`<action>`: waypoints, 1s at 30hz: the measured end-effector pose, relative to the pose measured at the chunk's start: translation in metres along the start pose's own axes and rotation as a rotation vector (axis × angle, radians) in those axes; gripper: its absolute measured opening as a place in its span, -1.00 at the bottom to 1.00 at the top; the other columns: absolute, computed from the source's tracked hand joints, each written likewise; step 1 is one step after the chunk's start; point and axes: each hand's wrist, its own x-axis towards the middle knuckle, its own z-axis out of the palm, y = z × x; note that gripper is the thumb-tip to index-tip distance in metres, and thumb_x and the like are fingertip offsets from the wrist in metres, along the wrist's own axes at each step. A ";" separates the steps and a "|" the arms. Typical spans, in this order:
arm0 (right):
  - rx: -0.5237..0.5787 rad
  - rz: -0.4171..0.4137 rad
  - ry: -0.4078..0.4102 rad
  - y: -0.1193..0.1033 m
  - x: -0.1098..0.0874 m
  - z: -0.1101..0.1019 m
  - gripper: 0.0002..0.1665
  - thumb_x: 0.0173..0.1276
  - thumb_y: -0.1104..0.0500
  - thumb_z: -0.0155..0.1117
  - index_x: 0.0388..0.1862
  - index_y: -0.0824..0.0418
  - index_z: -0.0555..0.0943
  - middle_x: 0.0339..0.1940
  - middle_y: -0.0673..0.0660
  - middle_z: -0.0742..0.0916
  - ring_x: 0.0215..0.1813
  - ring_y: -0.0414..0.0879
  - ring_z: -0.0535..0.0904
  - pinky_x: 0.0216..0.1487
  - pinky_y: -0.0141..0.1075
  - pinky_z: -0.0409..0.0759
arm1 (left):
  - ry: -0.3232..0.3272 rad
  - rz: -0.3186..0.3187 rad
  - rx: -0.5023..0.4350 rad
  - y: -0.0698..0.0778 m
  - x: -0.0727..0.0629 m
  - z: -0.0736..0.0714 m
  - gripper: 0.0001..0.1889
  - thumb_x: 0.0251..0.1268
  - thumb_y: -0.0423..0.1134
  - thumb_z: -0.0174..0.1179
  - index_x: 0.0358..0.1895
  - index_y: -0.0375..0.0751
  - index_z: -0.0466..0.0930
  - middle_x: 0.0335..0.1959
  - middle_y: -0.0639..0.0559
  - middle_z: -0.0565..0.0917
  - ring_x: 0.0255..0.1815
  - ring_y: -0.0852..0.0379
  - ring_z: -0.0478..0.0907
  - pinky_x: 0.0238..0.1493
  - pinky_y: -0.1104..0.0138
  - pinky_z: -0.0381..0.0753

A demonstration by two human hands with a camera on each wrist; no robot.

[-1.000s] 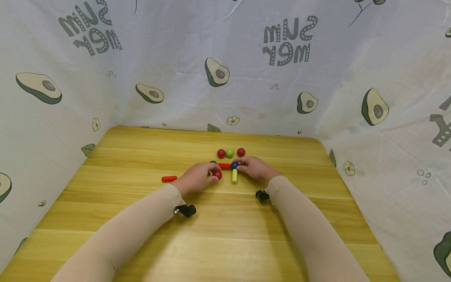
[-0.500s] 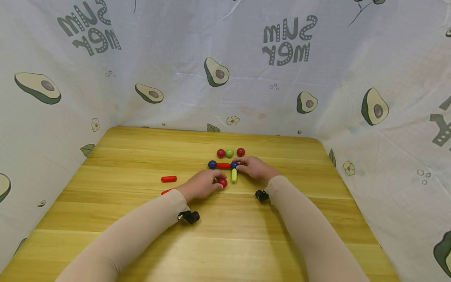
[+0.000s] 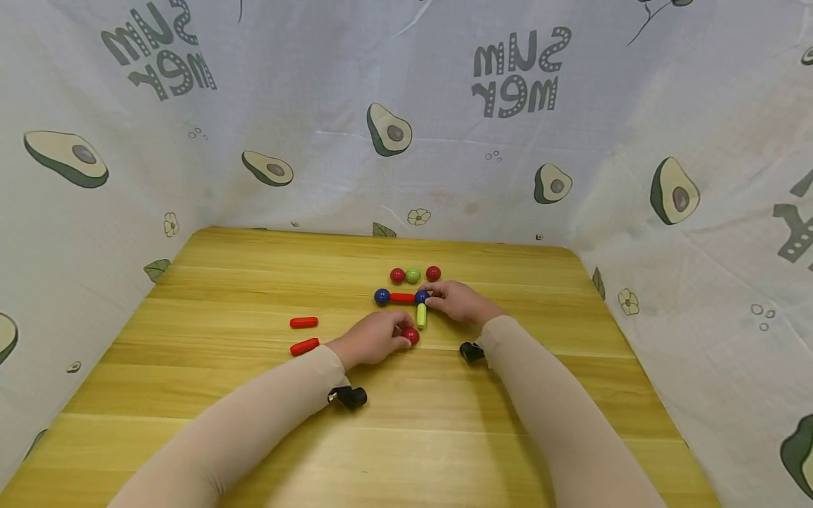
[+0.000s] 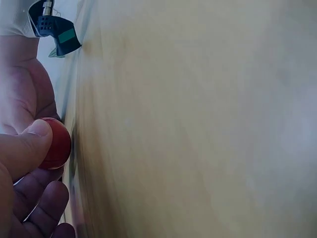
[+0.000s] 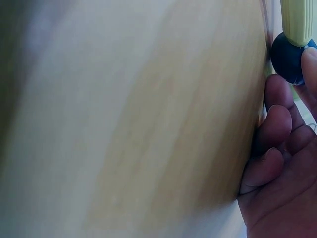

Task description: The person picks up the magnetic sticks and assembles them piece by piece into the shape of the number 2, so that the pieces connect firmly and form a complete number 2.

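Note:
My left hand (image 3: pixel 373 337) pinches a red ball (image 3: pixel 411 336) between thumb and fingers, just below the free end of a yellow-green rod (image 3: pixel 422 317). In the left wrist view the thumb lies over that red ball (image 4: pixel 58 144). With thumb and fingers my right hand (image 3: pixel 462 302) pinches a blue ball (image 3: pixel 422 297); the right wrist view shows this blue ball (image 5: pixel 287 58) with the yellow-green rod (image 5: pixel 297 22) against it. From the held blue ball a red rod (image 3: pixel 402 298) runs left to a second blue ball (image 3: pixel 382 297). Whether the red ball touches the yellow-green rod I cannot tell.
Behind the joined pieces stand a red ball (image 3: pixel 397 276), a green ball (image 3: pixel 413 275) and another red ball (image 3: pixel 433 273). Two loose red rods, an upper rod (image 3: pixel 303 322) and a lower rod (image 3: pixel 305 346), lie left on the wooden table (image 3: pixel 406 437). A printed cloth (image 3: pixel 317 183) surrounds the table.
My left hand has carried the red ball from beside the left blue ball toward the front right, near the yellow-green rod's end. The lower red rod has come into view. My right hand stays in place.

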 end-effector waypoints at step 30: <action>0.008 -0.032 -0.016 0.001 0.000 -0.001 -0.57 0.67 -0.01 0.15 0.42 -0.02 0.59 -0.01 0.14 0.70 0.05 0.08 0.55 0.41 0.09 0.48 | 0.040 0.010 0.009 0.011 0.009 0.012 -0.73 0.50 -0.12 0.34 0.16 -0.04 0.65 -0.03 0.11 0.76 -0.01 0.18 0.65 0.23 0.20 0.62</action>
